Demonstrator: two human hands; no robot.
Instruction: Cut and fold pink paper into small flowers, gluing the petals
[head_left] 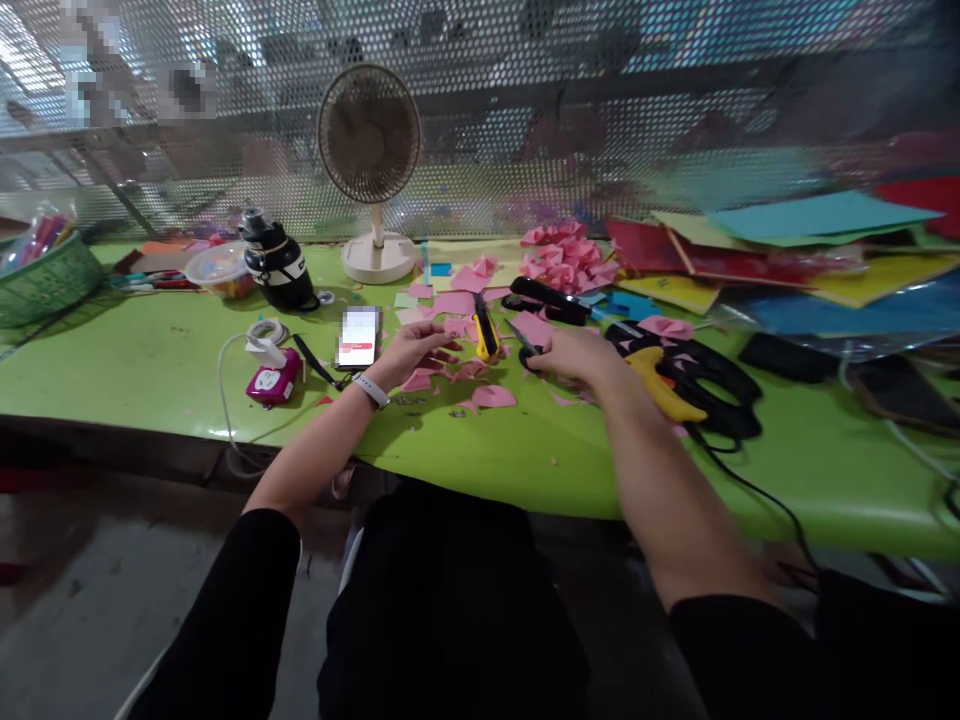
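Observation:
My left hand [417, 350], with a pale band on its wrist, hovers over pink paper scraps [493, 397] at the middle of the green table. Its fingers are apart and slightly bent, and I see nothing held in them. My right hand [574, 354] is closed around the dark handles of a pair of scissors [525, 346]; the blades point up and to the left. Between the hands lies a yellow and black utility knife [486, 330]. Behind it are a black stapler [547, 300] and a heap of folded pink paper pieces [570, 258].
A phone [358, 338], a magenta power adapter [274, 380] with a white cable and a black bottle [279, 265] are on the left. The fan [369, 135] stands at the back. Right are a yellow and black tool [660, 385] with a cord and stacked coloured sheets [817, 220].

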